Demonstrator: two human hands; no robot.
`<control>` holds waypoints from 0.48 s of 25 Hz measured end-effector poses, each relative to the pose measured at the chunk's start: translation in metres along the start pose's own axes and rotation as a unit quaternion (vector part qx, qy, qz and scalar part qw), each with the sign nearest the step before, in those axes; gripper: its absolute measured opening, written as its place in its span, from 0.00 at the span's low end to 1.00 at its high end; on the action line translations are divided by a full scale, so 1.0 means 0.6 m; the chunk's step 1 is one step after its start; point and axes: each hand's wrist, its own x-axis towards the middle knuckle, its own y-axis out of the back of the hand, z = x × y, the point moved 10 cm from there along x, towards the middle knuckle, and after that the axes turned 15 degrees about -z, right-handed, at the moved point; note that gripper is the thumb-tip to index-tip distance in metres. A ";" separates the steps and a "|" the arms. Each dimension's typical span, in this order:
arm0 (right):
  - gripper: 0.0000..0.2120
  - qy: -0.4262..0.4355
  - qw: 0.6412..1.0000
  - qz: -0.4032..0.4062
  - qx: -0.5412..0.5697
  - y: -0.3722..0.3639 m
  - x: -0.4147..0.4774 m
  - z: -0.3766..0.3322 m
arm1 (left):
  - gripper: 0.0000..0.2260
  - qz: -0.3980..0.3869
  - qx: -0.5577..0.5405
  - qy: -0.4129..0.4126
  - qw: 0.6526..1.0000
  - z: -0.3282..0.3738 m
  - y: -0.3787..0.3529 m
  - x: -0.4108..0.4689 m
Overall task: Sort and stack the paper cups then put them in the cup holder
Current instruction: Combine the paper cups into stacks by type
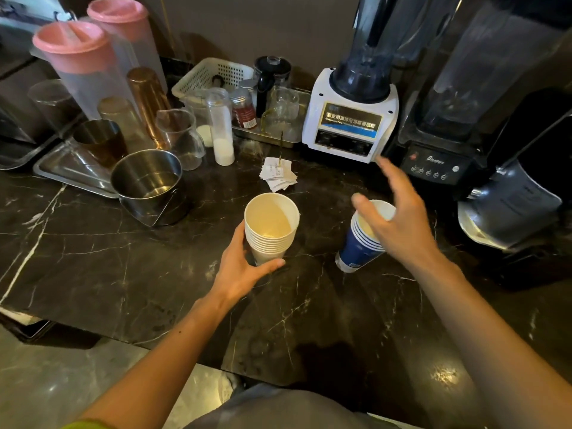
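Note:
A stack of white paper cups [270,224] stands upright on the black marble counter [93,258], and my left hand [243,267] is wrapped around its lower part. To its right stands a stack of blue paper cups [356,249], leaning a little to the left. My right hand [399,218] hovers over the blue stack's rim with fingers spread, holding nothing; whether it touches the rim I cannot tell. No cup holder shows in this view.
A steel pot [148,184] and a tray of jugs and tumblers [62,174] sit at left. Folded receipts [278,176] lie behind the white stack. A white blender [349,119] and a black blender [439,144] stand at back right, a steel jug [507,205] at far right.

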 end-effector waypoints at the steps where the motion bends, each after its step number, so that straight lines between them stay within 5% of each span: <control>1: 0.35 -0.019 1.000 0.021 0.011 0.022 -0.014 0.025 | 0.43 -0.001 0.004 0.005 1.000 -0.004 -0.003 0.003; 6: 0.50 -0.075 0.979 0.049 0.184 0.052 -0.075 0.146 | 0.41 0.007 0.013 0.017 1.000 -0.016 -0.016 0.011; 12: 0.64 -0.207 0.939 -0.089 0.259 -0.085 -0.120 0.257 | 0.44 0.003 0.005 0.031 1.000 -0.017 -0.033 0.020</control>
